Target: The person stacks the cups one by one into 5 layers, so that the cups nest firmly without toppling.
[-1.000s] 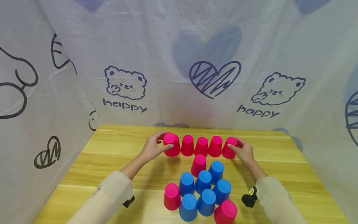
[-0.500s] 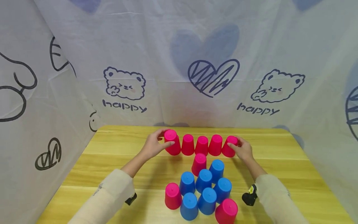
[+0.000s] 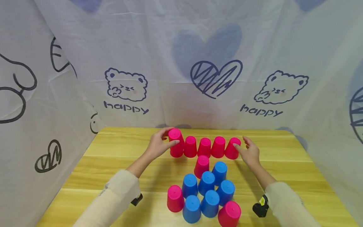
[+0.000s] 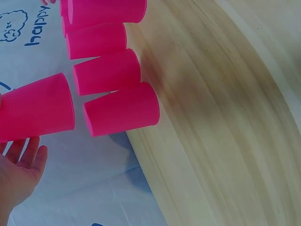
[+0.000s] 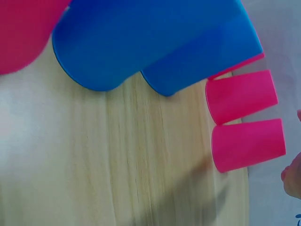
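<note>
Raised above the leftmost pink cup (image 3: 177, 152) of the back row is another upside-down pink cup (image 3: 174, 134), gripped between thumb and fingers by the left hand (image 3: 156, 146). In the left wrist view, a gap shows between this held cup (image 4: 37, 108) and the nearest row cup (image 4: 123, 110). Beside the rightmost row cup (image 3: 232, 148), the right hand (image 3: 250, 155) has its fingers spread, the thumb overlapping the cup in the head view. The right wrist view shows that hand (image 5: 293, 178) apart from the end cup (image 5: 249, 145).
Several upside-down blue cups (image 3: 210, 203) stand in front of the row. A pink cup (image 3: 202, 167) stands behind them, with others at front left (image 3: 175, 198) and front right (image 3: 229, 214). The wooden table (image 3: 113, 145) meets a patterned cloth (image 3: 170, 104) at the back.
The left hand has lifted its pink cup and shifted it slightly right over the end cup. The right hand has let go of the rightmost cup, its fingers moving off to the right.
</note>
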Available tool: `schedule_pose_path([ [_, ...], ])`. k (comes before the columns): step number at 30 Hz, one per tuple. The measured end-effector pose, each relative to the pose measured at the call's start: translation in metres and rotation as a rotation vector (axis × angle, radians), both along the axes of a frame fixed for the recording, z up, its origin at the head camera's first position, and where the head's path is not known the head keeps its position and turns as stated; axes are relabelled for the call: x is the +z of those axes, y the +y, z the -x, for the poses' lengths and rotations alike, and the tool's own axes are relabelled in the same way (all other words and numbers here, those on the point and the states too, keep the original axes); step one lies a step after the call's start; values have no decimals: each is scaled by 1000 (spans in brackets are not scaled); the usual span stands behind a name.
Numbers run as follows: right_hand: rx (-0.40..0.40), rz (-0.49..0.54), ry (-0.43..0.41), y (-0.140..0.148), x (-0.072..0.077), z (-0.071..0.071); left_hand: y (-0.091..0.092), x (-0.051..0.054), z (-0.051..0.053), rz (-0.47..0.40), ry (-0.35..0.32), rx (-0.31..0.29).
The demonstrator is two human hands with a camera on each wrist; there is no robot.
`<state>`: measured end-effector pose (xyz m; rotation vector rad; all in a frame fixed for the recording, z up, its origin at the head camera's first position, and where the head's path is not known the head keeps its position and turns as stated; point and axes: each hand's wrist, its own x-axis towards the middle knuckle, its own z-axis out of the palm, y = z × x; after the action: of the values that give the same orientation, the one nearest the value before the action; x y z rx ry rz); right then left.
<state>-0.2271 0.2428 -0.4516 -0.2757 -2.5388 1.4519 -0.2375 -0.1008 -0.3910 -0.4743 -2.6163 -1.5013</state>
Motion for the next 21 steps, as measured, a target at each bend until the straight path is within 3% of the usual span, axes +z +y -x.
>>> schedule_pose_path([
  [8, -7, 48, 81, -9, 3, -9, 7, 5, 5, -13, 17, -7],
  [15, 52, 84, 53, -16, 5, -23, 10, 5, 7, -6, 19, -1],
  [21, 102, 71, 78, -22, 7, -35, 12, 3, 11, -7, 18, 1],
])
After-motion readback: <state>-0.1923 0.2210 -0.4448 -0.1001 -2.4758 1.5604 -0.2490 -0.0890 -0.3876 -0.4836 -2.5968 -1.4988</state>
